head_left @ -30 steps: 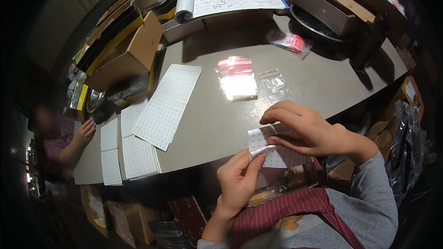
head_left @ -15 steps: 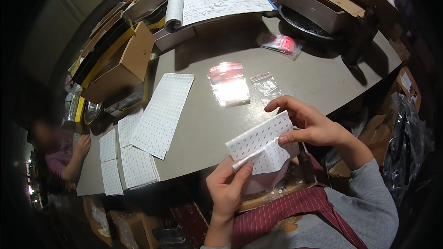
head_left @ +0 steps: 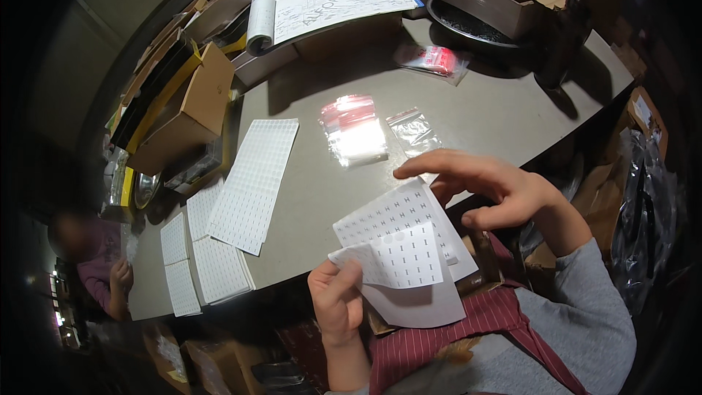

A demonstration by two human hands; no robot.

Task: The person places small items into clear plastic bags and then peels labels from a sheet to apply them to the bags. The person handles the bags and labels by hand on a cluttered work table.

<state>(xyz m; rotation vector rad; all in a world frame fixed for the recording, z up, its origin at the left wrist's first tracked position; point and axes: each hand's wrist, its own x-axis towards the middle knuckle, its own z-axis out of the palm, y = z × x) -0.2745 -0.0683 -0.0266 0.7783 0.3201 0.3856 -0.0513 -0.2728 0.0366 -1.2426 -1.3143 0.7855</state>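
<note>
Your left hand [head_left: 336, 301]: some fingertips were hidden by the letter-printed sheets [head_left: 406, 260]. Your right hand [head_left: 508, 201]: its index finger covered the lower end of a clear zip bag [head_left: 411, 130]. Your pinstriped apron [head_left: 411, 355]: was cut off by the lower edge. Co-worker [head_left: 99, 267]: head was blurred. Paper pad [head_left: 329, 6]: finest marks were too small to read.

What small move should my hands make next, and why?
I'd probably close the right hand on the right edge of the printed paper to steady it: the left hand pinches only the left end, the front flap sticks out loose, and the right thumb and forefinger stand apart.
</note>
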